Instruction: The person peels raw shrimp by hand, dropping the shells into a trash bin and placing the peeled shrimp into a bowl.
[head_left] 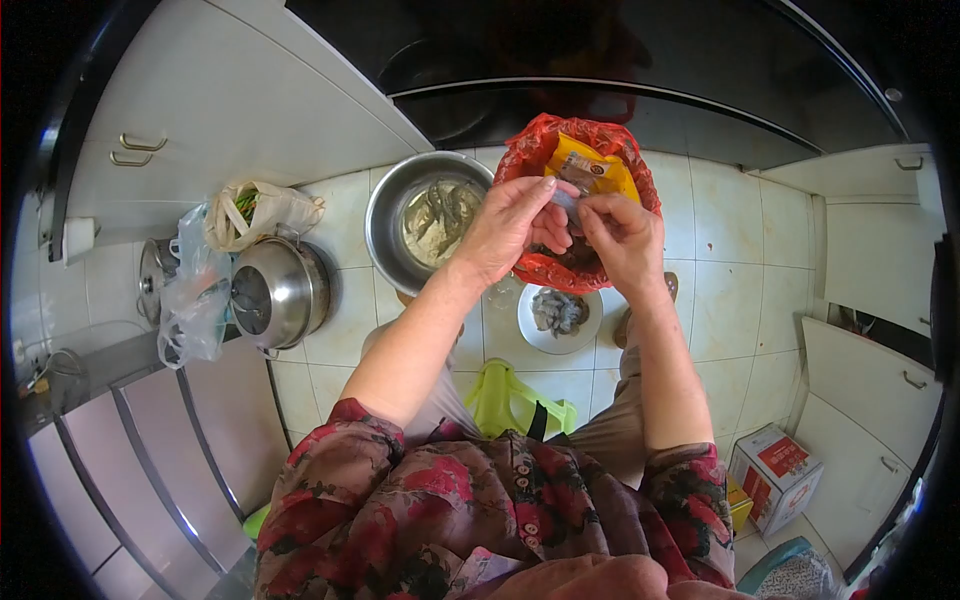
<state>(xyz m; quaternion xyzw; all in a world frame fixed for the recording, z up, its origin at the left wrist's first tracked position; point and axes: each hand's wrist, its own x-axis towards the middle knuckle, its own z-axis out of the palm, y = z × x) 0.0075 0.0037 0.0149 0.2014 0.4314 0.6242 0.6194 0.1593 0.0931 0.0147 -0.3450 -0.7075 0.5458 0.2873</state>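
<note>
Between my two hands is a grey, raw shrimp (567,203), held above a bin lined with a red plastic bag (522,150). My left hand (512,222) pinches it from one side with thumb and forefinger, the other fingers curled. From the other side, the thumb and fingertips of my right hand (625,240) close on it. Left of the bin, a steel basin (383,215) contains whole grey shrimp (440,215) in cloudy water. A white plate (590,335) below the bin bears a small heap of peeled shrimp (559,312). A yellow packet (590,170) lies inside the bin.
A lidded steel pot (290,290), a clear plastic bag (195,310) and a cloth bag with greens (280,212) stand at left. A green plastic stool (492,400) is between my legs. White cabinets (875,260) and a cardboard box (775,480) line the right.
</note>
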